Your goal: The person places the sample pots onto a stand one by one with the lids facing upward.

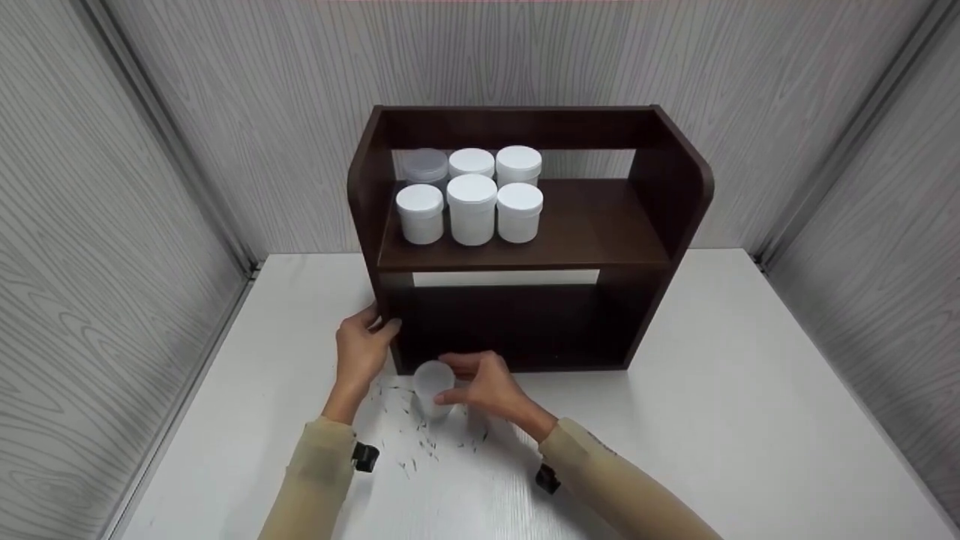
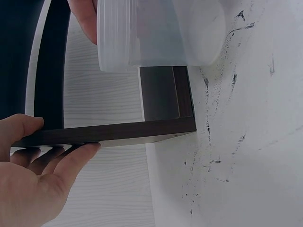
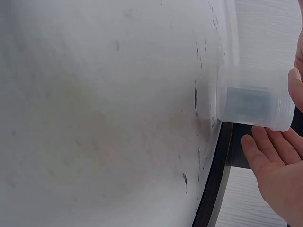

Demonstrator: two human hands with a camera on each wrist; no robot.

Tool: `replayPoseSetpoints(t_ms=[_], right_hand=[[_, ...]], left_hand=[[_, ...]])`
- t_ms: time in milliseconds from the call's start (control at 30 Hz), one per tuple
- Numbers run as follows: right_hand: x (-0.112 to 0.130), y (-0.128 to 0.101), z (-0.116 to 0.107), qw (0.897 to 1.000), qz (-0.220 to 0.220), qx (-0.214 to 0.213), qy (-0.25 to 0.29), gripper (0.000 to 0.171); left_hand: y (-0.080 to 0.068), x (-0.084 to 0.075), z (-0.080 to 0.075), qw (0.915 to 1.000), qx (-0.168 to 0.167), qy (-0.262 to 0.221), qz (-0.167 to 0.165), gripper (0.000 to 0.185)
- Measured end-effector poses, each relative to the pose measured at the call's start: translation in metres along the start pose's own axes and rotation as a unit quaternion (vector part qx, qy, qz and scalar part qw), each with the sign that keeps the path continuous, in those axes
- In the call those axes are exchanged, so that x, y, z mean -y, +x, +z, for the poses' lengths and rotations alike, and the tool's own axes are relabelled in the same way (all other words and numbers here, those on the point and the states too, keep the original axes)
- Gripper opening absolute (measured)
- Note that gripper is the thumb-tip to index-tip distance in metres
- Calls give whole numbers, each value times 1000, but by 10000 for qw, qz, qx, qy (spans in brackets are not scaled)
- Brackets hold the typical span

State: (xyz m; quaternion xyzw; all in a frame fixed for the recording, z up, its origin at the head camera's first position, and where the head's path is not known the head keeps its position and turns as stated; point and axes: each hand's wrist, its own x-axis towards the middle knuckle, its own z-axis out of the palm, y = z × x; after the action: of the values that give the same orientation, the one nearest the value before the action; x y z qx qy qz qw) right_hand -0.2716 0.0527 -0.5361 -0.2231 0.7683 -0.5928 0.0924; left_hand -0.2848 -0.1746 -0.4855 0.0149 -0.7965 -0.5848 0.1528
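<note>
A translucent plastic jar with a frosted lid [image 1: 433,388] stands upright on the white table [image 1: 712,420], lid up, just in front of the dark brown wooden two-tier shelf [image 1: 660,217]. The right hand [image 1: 487,390] curls its fingers round the jar. The left hand [image 1: 362,349] pinches the shelf's left side panel between thumb and nearly straight fingers. Six white-lidded jars [image 1: 471,208] stand on the upper tier in two rows of three.

No readable txt, labels, brands or nos. anywhere: jars [image 1: 472,208] on the shelf [image 1: 585,225] beyond the hands are plain white, unmarked.
</note>
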Motion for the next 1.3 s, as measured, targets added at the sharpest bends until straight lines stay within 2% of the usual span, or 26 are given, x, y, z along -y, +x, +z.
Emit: replayPoseSetpoints(t_ms=[200, 467, 700, 900, 1067, 1300], right_hand=[[-3, -3, -1, 9997, -32, 75, -211, 67], [-4, -3, 1, 9999, 73, 131, 63, 67], [-5, -14, -16, 9997, 105, 203, -9, 67], [-7, -23, -31, 9997, 99, 191, -127, 67], [-6, -22, -36, 9993, 183, 321, 26, 70], [-5, -25, -40, 9987, 319, 380, 108, 70]], left_hand=[[-2, 1, 0, 9999, 103, 17, -109, 49], [-3, 2, -1, 9999, 91, 17, -113, 48], [-2, 2, 0, 9998, 59, -51, -179, 49], [-1, 0, 1, 9999, 73, -61, -86, 48], [0, 0, 0, 10000, 61, -8, -10, 47], [-1, -1, -2, 9998, 196, 8, -81, 52]])
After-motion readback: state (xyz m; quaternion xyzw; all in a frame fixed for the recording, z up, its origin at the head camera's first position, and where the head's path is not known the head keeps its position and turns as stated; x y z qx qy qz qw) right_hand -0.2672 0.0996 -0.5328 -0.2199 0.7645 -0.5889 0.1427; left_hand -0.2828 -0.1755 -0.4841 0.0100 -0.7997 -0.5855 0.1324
